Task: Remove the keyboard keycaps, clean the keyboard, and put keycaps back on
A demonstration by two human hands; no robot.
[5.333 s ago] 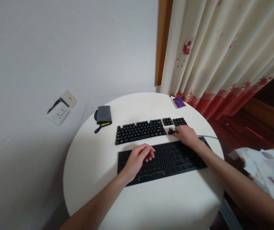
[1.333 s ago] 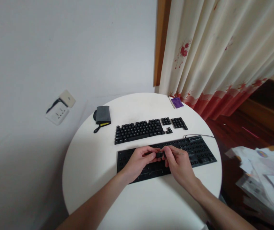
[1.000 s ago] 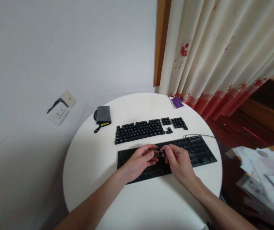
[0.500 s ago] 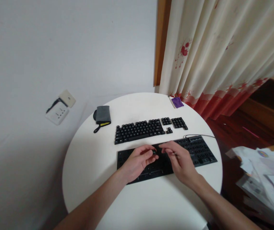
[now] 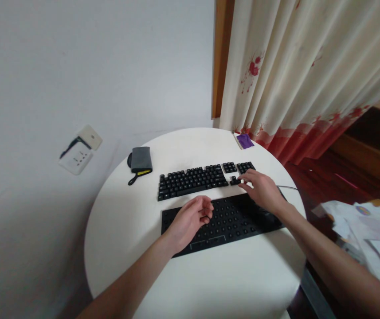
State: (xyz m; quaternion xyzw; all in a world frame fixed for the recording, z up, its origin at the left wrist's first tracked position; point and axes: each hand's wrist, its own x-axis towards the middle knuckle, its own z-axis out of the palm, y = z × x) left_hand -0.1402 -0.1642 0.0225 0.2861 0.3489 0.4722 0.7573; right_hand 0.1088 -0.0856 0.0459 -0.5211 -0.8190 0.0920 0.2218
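A bare black keyboard base (image 5: 225, 221) lies on the round white table (image 5: 126, 230). Beyond it its black keycaps (image 5: 193, 180) are laid out in keyboard order, with small groups (image 5: 238, 167) to the right. My left hand (image 5: 190, 219) rests on the left part of the base, fingers curled inward; I cannot make out anything in them. My right hand (image 5: 261, 189) reaches past the base's right end, fingers spread and tips touching the small group of keycaps near the arrow cluster.
A grey pouch (image 5: 141, 160) with a yellow edge and black cord lies at the table's back left. A purple pad (image 5: 244, 141) sits by the curtain (image 5: 303, 79). A wall socket (image 5: 78, 153) is at left. Papers (image 5: 362, 226) pile at right.
My hands met over the middle of the base, pinching a small dark piece between them. They have parted; my right hand moved right and forward to the loose keycaps, my left stayed on the base.
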